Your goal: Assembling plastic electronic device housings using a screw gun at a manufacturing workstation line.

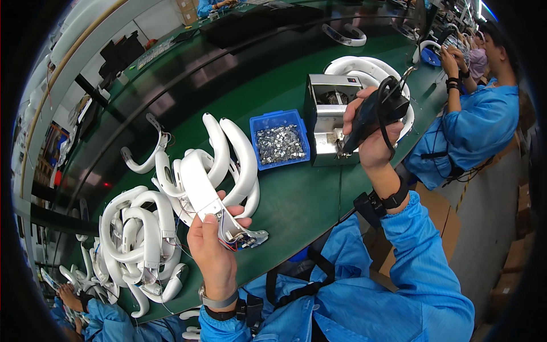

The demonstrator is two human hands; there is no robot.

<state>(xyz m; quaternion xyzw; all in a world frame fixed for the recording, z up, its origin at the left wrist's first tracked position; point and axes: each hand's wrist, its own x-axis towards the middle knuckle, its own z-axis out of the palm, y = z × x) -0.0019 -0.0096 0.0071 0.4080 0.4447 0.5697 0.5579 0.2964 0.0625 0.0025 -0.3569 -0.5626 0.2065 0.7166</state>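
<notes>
White housing (201, 183): smooth, arched | black tool (368, 117): corded | metal bits (279, 143): shiny

Reference: green workbench (296, 202) | at its right side: co-worker in a blue jacket (478, 131) | past its far right end: person in a pink top (478, 58) | at its near left end: blue sleeve (111, 318) of another co-worker | below its near right edge: cardboard box (450, 231) | farther right of it: grey floor (477, 208), brown cartons (517, 253)

The curved housing (199, 183) is white, tool (369, 118) black, bin (274, 118) blue, tabletop (296, 196) green.
</notes>
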